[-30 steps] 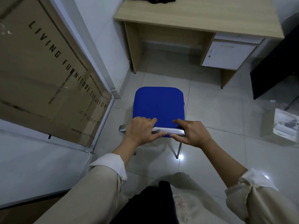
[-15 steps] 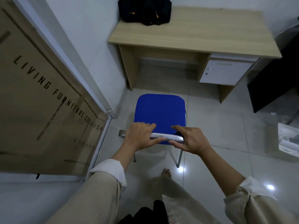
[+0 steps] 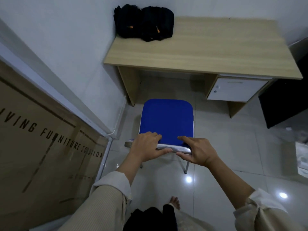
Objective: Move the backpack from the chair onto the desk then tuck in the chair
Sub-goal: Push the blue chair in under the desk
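Note:
A black backpack [image 3: 144, 23] lies on the far left corner of the light wooden desk [image 3: 200, 50], against the wall. A chair with a blue seat [image 3: 166, 120] stands on the tiled floor in front of the desk's leg opening, its front edge just short of the desk. My left hand [image 3: 146, 148] grips the chair's metal back rail from the left, fingers over the top. My right hand [image 3: 198, 151] holds the same rail on the right, thumb under it.
A large cardboard box [image 3: 41, 147] leans against the wall on the left. A white drawer unit [image 3: 233, 89] fills the desk's right side. A black panel [image 3: 283, 104] stands at the right, with a white tray [image 3: 302, 157] on the floor below it.
The chair has slid forward toward the desk with both hands on its back rail. The view has lifted, so the backpack on the desk now shows fully.

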